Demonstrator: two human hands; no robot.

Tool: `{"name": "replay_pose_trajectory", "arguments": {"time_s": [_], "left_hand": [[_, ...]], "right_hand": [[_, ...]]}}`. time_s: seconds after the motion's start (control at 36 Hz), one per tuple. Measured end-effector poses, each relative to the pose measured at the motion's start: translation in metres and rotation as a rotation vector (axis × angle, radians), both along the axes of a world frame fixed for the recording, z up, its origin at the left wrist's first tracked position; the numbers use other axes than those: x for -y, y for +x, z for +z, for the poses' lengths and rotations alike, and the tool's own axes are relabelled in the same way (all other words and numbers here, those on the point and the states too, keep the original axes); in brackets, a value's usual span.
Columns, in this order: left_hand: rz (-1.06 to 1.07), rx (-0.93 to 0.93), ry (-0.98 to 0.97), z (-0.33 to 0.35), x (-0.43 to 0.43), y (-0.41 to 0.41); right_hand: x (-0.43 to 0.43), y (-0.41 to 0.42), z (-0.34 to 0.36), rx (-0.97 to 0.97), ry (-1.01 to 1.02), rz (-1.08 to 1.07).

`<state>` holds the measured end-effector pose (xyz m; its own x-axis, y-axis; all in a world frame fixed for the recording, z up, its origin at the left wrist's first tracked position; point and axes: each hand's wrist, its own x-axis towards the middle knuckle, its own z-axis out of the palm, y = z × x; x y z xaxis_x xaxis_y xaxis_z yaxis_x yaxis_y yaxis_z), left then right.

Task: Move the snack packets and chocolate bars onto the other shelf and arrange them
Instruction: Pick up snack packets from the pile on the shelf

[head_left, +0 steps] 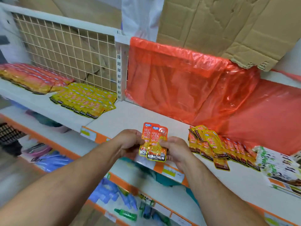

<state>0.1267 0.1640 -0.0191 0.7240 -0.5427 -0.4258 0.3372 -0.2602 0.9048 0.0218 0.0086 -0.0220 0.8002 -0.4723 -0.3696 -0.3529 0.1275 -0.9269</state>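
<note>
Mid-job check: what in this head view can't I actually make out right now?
- Head view, held packets: exact count; left hand and right hand cover their sides.
- Head view, behind red plastic sheet: anything there is hidden.
- Head view, white boxes: cut off by right edge.
- Head view, far-left packet rows: print blurred.

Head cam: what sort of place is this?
Probably a small shop aisle: white shelf edged with orange price-label strips, snack packets stacked in rows, assorted goods on tiers below. Left hand and right hand hold KONCHEW packets.
</note>
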Motion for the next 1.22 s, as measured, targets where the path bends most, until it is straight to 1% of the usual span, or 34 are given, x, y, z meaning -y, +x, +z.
{"name": "replay_pose_trajectory", "arguments": {"time_s": [0.14,0.25,0.42,0.58,0.83,0.97,1.22], "left_hand": [[0.117,0.018,-0.025,0.002,-0.075,0.045],[0.198,0.065,0.019,0.001,-0.136,0.085],[0.351,0.058,0.005,-0.007,-0.224,0.133],[0.450,0.077,0.033,-0.012,-0.293,0.168],[0.596,0.078,0.012,-0.019,-0.352,0.226],[0.676,0.128,0.041,-0.020,-0.376,0.274],[0.792,0.152,0.154,-0.012,-0.424,0.372]], "right_hand": [[-0.070,0.057,0.002,0.003,-0.034,0.060],[-0.131,0.105,0.002,0.007,-0.094,0.100],[-0.214,0.171,-0.003,0.039,-0.136,0.179],[-0.274,0.225,-0.008,0.035,-0.148,0.297],[-0.328,0.311,-0.019,0.027,-0.094,0.413],[-0.353,0.369,-0.021,0.034,-0.094,0.469],[-0.396,0.482,-0.006,0.067,-0.009,0.597]]}}
